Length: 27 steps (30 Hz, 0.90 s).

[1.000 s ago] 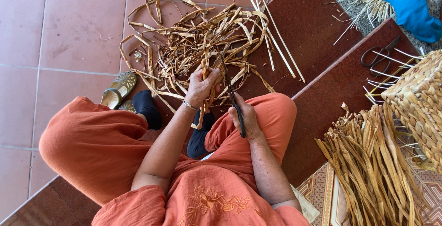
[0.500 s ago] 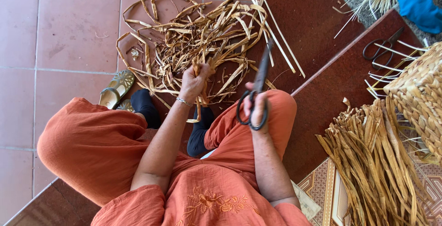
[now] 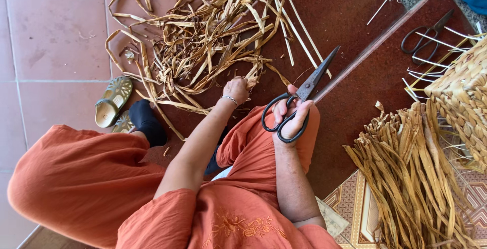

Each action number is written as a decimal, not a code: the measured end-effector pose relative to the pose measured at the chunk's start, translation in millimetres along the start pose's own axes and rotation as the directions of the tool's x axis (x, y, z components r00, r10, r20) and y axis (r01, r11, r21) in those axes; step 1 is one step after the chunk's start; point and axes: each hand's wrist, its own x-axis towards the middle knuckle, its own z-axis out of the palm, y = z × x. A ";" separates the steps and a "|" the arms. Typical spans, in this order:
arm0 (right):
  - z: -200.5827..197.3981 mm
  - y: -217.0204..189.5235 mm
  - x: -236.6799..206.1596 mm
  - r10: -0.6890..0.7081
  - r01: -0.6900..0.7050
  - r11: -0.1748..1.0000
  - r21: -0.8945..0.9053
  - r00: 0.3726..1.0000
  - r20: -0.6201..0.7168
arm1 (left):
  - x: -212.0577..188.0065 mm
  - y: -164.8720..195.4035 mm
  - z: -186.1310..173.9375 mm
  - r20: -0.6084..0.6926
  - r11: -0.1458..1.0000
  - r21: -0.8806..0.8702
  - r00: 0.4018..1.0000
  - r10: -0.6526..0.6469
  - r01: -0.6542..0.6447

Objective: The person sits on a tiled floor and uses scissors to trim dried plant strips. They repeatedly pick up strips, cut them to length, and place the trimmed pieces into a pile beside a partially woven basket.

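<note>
Nearest, the right hand (image 3: 292, 118) grips black scissors (image 3: 298, 97), blades shut and idle over the knee. Beyond it, the left hand (image 3: 237, 89) pinches a dried strip (image 3: 252, 75) at the tangled pile (image 3: 203, 36), which looks mostly unsorted; a tidier bundle (image 3: 411, 173) lies at the right.

Home weaving spot on tiled steps (image 3: 56, 41), heaps of dried fibre strips (image 3: 203, 36), woven basket (image 3: 461, 97), spare scissors (image 3: 423, 33)

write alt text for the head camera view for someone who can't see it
A seated person in orange holds black scissors in the right hand while the left hand grips a strip from a tangled pile of dried leaves on the tiled floor.
</note>
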 end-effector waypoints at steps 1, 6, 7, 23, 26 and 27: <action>-0.6 0.3 2.5 0.012 -0.012 1.000 0.004 1.000 -0.007 | 2.5 4.0 4.5 -0.005 1.000 -0.008 1.000 0.022 -0.022; -1.1 5.4 9.2 0.003 -0.003 1.000 -0.019 1.000 0.012 | 13.1 12.2 13.7 0.005 0.999 -0.038 1.000 0.019 -0.019; -1.1 6.7 10.5 0.010 -0.010 1.000 -0.020 1.000 0.014 | 13.7 12.0 13.1 0.041 1.000 -0.001 0.999 0.001 -0.001; -4.5 11.6 5.1 0.011 -0.009 0.999 -0.052 0.999 0.047 | -11.0 -8.8 20.6 0.039 0.999 0.012 0.998 0.041 -0.042; -6.2 13.4 6.1 0.016 -0.013 0.999 -0.038 0.998 0.064 | -11.4 -11.5 9.9 -0.083 0.999 0.024 0.996 -0.035 0.038; -6.4 14.3 5.8 0.028 -0.025 0.999 -0.047 0.998 0.064 | -12.8 -15.7 4.8 -0.056 0.994 -0.044 0.993 -0.102 0.099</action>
